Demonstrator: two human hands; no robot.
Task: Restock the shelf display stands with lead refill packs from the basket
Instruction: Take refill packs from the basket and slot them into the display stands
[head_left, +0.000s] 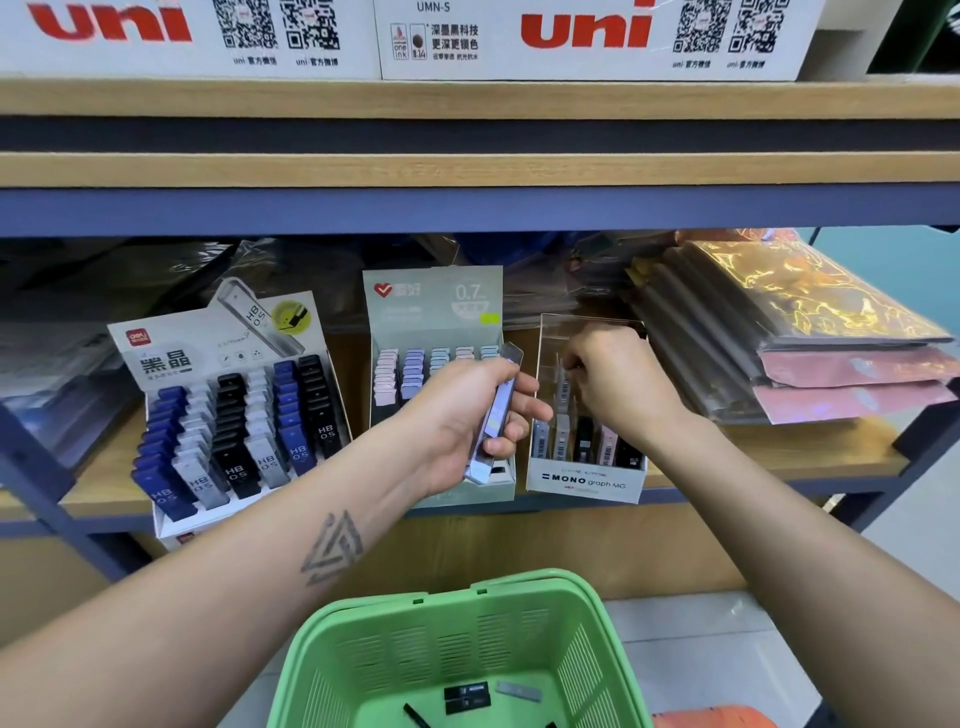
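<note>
Meanwhile, the left hand (470, 415) is gripping a few lead refill packs (496, 415) — fingers curled around them — over the 0.7 display stand (436, 312). The right hand (613, 384) is reaching into the MONO graph stand (587, 480), its fingers pinched together inside. A green basket (467, 649) below is holding more packs (467, 696).

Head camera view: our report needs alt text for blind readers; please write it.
A person's right hand reaches into a MONO graph display stand on a wooden shelf, while the left hand grips several lead refill packs. A green basket below holds a few more packs.
</note>
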